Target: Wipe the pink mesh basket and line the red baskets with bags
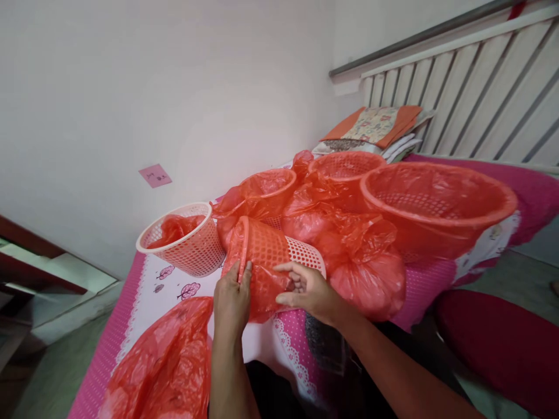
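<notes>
My left hand (233, 297) grasps the tilted pale-pink perforated plastic basket (303, 252) by its rim; my right hand (301, 288) half-curls alongside, gripping I cannot tell.

The 5 baskets (196, 250) look matt, perforated plastic; the bags (371, 282), thin, glossy, crinkled plastic; the bedspread (151, 285), matt cloth.

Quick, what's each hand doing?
Left hand: holding the tipped plastic basket by its rim.
Right hand: partly open; cannot tell if it grips the red bag.

Home bedroom, apparently: pink-and-white bedsheet (170, 285), folded bedding (374, 125) stacked beside white slatted headboard (465, 87).
</notes>
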The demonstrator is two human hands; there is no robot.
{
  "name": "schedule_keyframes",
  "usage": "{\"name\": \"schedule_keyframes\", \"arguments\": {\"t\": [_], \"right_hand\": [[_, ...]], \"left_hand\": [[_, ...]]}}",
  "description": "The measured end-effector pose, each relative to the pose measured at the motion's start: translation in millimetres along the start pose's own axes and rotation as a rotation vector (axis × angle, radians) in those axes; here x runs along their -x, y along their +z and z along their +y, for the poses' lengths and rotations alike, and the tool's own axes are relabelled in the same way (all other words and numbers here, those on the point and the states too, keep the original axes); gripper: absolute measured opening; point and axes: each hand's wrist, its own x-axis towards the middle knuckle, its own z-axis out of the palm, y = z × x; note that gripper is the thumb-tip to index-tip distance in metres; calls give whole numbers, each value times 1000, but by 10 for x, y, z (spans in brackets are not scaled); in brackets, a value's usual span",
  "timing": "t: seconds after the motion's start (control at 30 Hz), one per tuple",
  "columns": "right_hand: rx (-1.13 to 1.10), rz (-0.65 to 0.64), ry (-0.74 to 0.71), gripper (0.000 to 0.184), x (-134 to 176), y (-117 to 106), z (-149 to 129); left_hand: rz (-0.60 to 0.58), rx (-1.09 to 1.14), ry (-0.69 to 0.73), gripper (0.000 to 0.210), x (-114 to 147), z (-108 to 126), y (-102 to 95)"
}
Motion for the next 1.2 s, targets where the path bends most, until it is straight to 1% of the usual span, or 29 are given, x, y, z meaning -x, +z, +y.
{"name": "schedule_keyframes", "arguments": {"t": [0.07,0.1,0.2,0.23,0.33,0.4,0.43,0.5,0.6,0.73,0.87,0.97,1.1,1.2], "right_hand": [[51,93,-39,25,2,31,87],[67,137,-46,18,-11,29,125],[124,198,-30,24,-51,-31,180],[163,229,-53,23,-56,-57,174],[309,384,-223,15,-40,-98,89],[399,445,-350,13,-16,-72,-2],[441,437,-405,16,-5,-42,-51],[526,375,-497,21,8,43,-140],[608,286,-575,24,-2,192,-235],[612,214,-585,29,-69,337,-270],[617,144,-551,39,-173,404,-236],[603,128,-533,34,-255,461,-187],[539,189,-551,21,-337,539,-112],[508,196,-570,17,-357,558,-76]], "left_hand": [[7,11,5,42,-3,-11,2],[12,14,4,42,-3,-15,-2],[21,13,-11,43,7,-18,-21],[16,18,-16,43,11,-16,-27],[-7,30,-19,41,18,9,-35],[-13,39,-13,39,14,38,-33],[-18,50,-11,37,10,55,-31],[-42,91,-20,31,1,88,-32],[-75,145,-37,28,-2,119,-40],[-80,164,13,31,22,119,-50],[-42,158,50,43,50,118,-54],[-9,185,68,51,64,120,-50],[-8,183,69,56,78,103,-34],[16,149,70,59,82,67,-20]]}}
